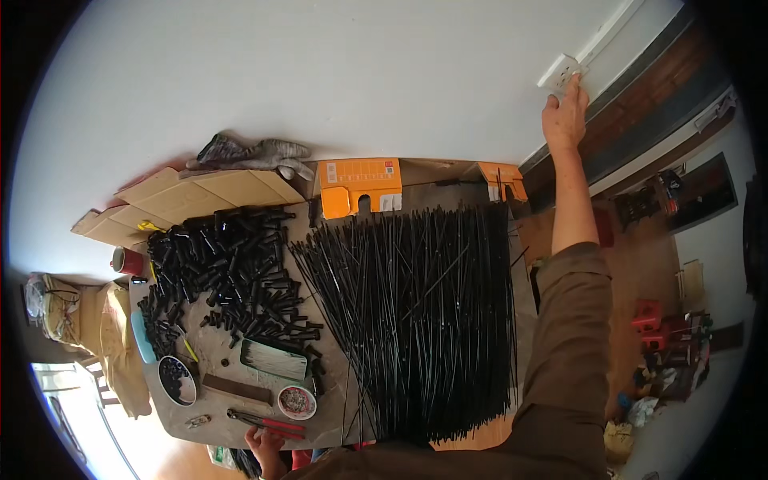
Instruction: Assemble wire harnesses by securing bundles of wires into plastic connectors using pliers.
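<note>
My right arm reaches far up to the right. The extended index finger of my right hand (565,120) touches a white wall socket plate (558,74), and its thumb stands apart; nothing is held. My left hand (266,450) rests at the table's front edge with its fingers partly bent, just below the red-handled pliers (268,422), and I see nothing in it. A wide layer of long thin black rods (432,320) covers the table's right half. Many short black tubular parts (216,256) are heaped at the left.
Near the front lie a green-rimmed tray (274,360), a brown bar (238,390), a bowl of small metal pieces (297,402) and a white bowl of dark pieces (177,381). Cardboard (200,196) and an orange box (360,184) stand along the wall. A red mug (126,261) sits far left.
</note>
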`<action>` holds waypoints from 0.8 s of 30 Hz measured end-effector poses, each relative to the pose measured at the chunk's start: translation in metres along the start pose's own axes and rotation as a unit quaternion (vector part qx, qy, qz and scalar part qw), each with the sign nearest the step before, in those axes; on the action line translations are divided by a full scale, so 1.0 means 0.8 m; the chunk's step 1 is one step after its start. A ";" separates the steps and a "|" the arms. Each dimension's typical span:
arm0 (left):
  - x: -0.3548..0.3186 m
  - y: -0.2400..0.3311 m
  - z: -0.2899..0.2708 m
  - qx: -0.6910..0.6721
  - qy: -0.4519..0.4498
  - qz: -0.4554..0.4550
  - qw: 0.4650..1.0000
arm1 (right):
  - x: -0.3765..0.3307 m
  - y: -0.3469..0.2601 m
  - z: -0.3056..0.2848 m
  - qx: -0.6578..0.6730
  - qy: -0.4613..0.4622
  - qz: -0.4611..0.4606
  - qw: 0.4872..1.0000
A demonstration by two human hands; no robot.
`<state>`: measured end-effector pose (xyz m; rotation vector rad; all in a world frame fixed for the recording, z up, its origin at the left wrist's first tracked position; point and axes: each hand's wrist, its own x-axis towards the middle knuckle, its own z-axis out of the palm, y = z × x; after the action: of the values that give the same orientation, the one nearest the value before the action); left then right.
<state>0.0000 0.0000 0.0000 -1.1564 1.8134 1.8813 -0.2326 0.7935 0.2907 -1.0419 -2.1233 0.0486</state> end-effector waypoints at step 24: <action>-0.017 0.074 -0.024 0.016 -0.151 -0.001 0.988 | -0.415 -0.149 -0.104 0.050 -0.391 -0.240 0.887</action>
<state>-0.0253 -0.0235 0.0534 -0.8101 1.6668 1.8983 -0.1312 0.4613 0.1872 -0.4183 -3.0160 0.3893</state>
